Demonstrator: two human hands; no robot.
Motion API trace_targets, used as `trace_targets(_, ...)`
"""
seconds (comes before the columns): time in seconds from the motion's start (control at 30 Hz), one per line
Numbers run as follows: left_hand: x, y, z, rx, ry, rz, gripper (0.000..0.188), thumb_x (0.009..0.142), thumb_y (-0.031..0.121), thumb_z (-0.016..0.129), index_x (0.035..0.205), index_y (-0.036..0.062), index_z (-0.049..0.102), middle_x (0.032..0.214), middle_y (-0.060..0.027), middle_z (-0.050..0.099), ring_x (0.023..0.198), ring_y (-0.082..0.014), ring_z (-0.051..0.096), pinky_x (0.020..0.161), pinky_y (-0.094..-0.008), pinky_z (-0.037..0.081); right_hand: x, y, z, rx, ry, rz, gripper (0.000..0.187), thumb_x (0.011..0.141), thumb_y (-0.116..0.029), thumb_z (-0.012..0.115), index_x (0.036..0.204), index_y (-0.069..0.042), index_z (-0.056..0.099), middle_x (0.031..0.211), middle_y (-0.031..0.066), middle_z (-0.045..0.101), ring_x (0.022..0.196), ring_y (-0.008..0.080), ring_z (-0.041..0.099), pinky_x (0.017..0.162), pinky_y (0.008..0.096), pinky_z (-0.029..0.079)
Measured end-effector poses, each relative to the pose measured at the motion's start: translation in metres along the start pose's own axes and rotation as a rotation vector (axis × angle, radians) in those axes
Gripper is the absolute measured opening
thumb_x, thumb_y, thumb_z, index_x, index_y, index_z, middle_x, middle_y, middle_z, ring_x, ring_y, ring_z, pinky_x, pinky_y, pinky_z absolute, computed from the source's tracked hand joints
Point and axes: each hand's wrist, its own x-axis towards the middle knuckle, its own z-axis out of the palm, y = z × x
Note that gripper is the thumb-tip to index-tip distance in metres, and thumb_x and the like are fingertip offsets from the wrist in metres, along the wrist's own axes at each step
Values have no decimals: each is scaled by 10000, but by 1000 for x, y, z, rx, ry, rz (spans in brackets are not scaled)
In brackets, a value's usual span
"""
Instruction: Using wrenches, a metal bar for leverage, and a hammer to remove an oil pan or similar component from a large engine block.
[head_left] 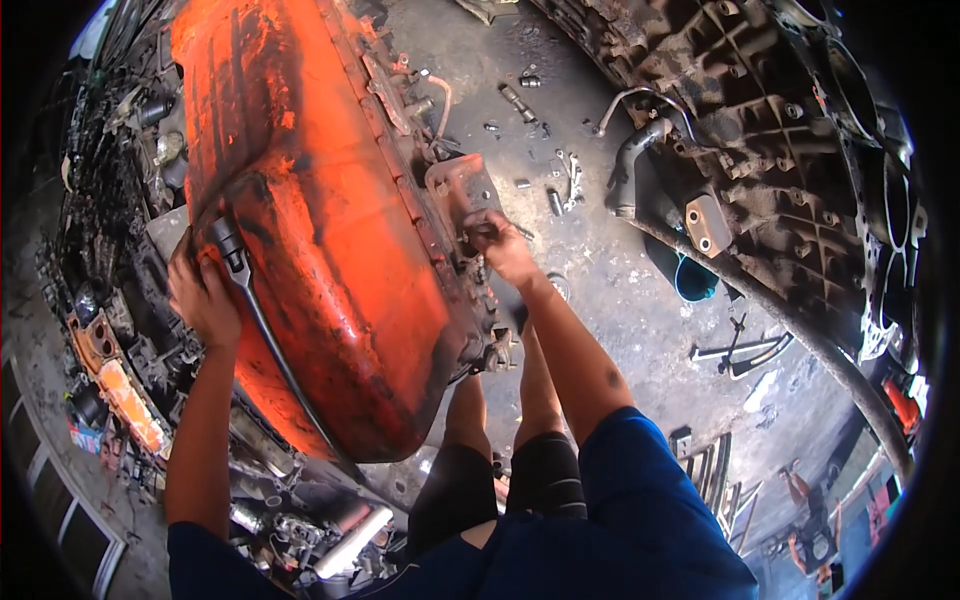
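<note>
A large orange oil pan (380, 300), smeared with black grime, lies bottom up on an engine in front of me. On top of it rests a long-handled ratchet wrench (283, 357) with a dark socket (228, 240) at its head. My left hand (206, 296) lies against the pan's left side beside the socket, fingers stretched and apart, holding nothing. At the pan's right flange, my right hand (503, 248) is closed with fingertips pinched together, touching a grimy metal bracket plate (462, 185). Whatever those fingertips hold is too small to make out.
Loose sockets and wrenches (572, 180) are scattered on the concrete floor (600, 330). A big engine block (780, 160) stands on the right, a long pipe (800, 345) along it. Greasy parts (110, 250) pile up at left. Another person (815, 535) is at lower right.
</note>
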Motion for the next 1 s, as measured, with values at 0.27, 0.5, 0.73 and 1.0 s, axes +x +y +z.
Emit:
trace_targets(0.27, -1, -3, 0, 25, 7, -19, 426, 986, 289, 358, 1356, 118, 480, 1330, -107, 517, 1274, -303, 434, 1047, -480, 263, 13, -30, 8, -843, -33, 203, 506, 917, -499, 545, 1069, -25, 641, 995, 254, 657, 955, 434, 621, 833, 459, 494)
trace_targets(0.5, 0, -2, 2, -36, 15, 9, 430, 982, 273, 375, 1360, 98, 479, 1339, -108, 508, 1275, -304, 433, 1065, -459, 255, 0, -6, -1, -363, 0, 38, 351, 911, -337, 629, 1090, -37, 596, 1013, 167, 684, 930, 266, 670, 807, 362, 513)
trace_targets(0.73, 0, -4, 2, -24, 1, -9, 439, 988, 299, 375, 1363, 94, 476, 1339, -115, 506, 1271, -318, 427, 1059, -457, 263, 8, -30, 0, -817, -66, 243, 389, 941, -395, 549, 1116, -57, 626, 1056, 219, 656, 997, 392, 625, 861, 440, 486)
trace_targets(1.0, 0, -14, 5, 46, 1, -40, 474, 985, 387, 350, 1381, 150, 457, 1366, -84, 495, 1302, -304, 410, 1043, -545, 227, 0, -14, 3, -577, 70, 71, 284, 905, -279, 580, 1074, -54, 609, 1053, 176, 649, 975, 331, 636, 849, 387, 498)
